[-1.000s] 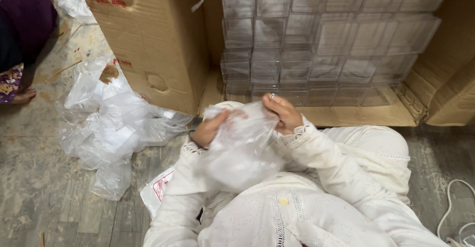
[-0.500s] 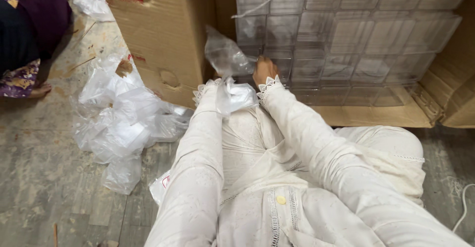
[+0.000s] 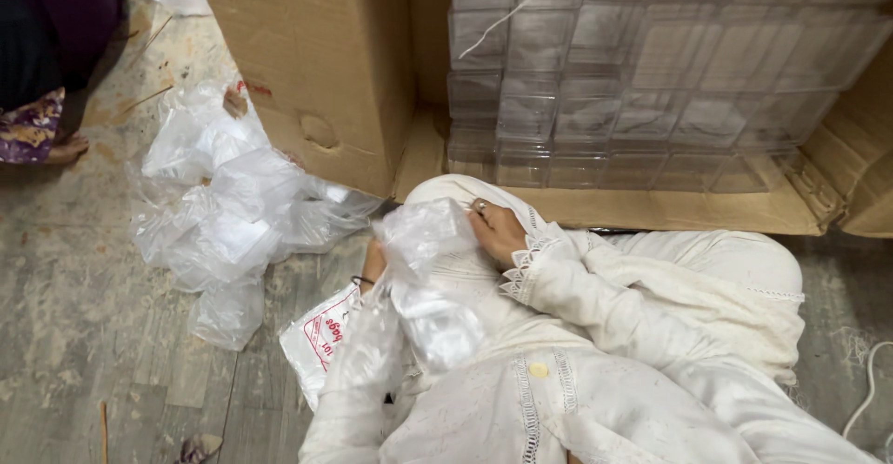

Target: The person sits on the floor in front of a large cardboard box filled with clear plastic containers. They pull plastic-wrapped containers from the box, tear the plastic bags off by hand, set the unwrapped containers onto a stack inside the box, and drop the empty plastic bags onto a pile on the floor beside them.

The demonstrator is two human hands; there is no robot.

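A crumpled clear plastic bag (image 3: 426, 278) lies across my lap, with something clear and boxy inside it. My right hand (image 3: 495, 232), ring on one finger, grips the bag's upper edge over my white-clothed knee. My left hand (image 3: 374, 264) is mostly hidden behind the bag; only the wrist with a dark bangle shows, holding the bag's left side. Stacked clear plastic boxes (image 3: 642, 83) fill the open cardboard carton (image 3: 614, 205) just beyond my knees.
A tall cardboard box (image 3: 307, 64) stands at the upper left. A heap of clear plastic bags (image 3: 233, 213) lies on the worn floor to my left, and a printed white bag (image 3: 321, 338) by my thigh. Another person in dark clothes (image 3: 46, 46) sits at far left. A white cable (image 3: 870, 390) lies at right.
Both hands came back from the carton down to my lap with the plastic bag. The bag was raised toward the boxes half a second ago and now rests lower, over my knee.
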